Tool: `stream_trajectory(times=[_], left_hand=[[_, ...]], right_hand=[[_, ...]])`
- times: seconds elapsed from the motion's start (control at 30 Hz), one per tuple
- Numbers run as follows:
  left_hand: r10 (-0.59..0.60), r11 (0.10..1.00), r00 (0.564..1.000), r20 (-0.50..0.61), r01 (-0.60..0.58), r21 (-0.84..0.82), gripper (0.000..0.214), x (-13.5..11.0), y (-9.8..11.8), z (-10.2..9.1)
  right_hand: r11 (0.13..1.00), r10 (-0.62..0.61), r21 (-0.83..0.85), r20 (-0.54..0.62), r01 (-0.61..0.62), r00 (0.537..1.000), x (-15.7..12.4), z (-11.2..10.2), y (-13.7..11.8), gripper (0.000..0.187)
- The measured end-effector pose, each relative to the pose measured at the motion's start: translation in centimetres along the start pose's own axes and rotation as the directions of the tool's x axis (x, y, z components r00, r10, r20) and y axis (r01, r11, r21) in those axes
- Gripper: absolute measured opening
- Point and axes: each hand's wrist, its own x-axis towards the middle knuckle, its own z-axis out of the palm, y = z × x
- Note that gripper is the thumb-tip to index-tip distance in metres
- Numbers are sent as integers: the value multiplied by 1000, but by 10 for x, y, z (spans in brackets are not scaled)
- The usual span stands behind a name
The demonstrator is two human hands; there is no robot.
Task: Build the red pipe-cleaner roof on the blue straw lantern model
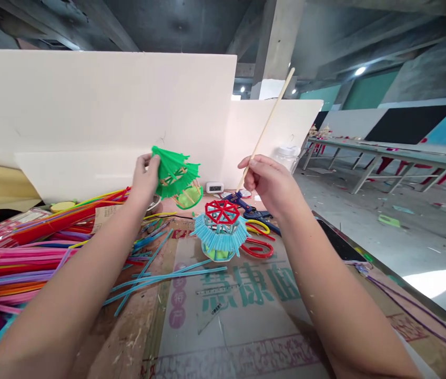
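My left hand (pixel 147 176) grips the edge of a green craft piece (pixel 178 171), a pleated skirt of strips around a small frame with a rounded light-green base, tilted in the air. Held between the thumb and fingers of my right hand (pixel 268 176) is a thin wooden stick (pixel 272 113), slanting up to the right. Below and between the hands stands a similar blue craft piece (pixel 221 237) with a red spoked top (pixel 223 211). Its lower end rests on the cardboard-covered table (pixel 246 326).
Bundles of coloured craft stems (pixel 21 263) fill the left side. Loose blue stems (pixel 171 276) lie near the blue piece. Behind it are a blue glue gun (pixel 242 202), red-handled scissors (pixel 260 248) and a small digital clock (pixel 214 187). White boards (pixel 100 116) rise behind; a black phone (pixel 337 239) lies right.
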Motion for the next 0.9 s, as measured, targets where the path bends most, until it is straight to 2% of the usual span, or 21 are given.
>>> stream_trajectory(times=[0.1,0.2,0.33,0.5,0.63,0.73,0.83,0.9], left_hand=[[11,993,1000,-15,-9,120,30,14,-25,38],[29,970,1000,11,-31,242,32,16,-48,59],[52,928,996,75,-76,365,35,18,-62,67],[18,876,979,205,-114,469,42,26,-55,63],[16,862,975,220,-125,492,57,23,-36,49],[86,872,975,204,-173,457,57,7,-1,27],[160,888,963,216,-236,396,46,-31,48,-4],[152,902,936,317,-262,343,34,-71,78,-22]], right_hand=[[1000,-9,-4,11,9,1000,-2,0,0,18],[1000,-25,0,40,25,999,-4,3,1,17],[999,-37,11,72,36,997,-7,6,-2,17],[997,-7,76,83,0,997,-11,7,-13,17],[974,56,209,149,-87,987,-11,5,-19,23],[947,80,290,209,-140,975,-12,3,-23,28],[969,35,235,165,-74,986,-18,7,-35,21],[989,-60,145,117,43,991,-26,16,-49,14]])
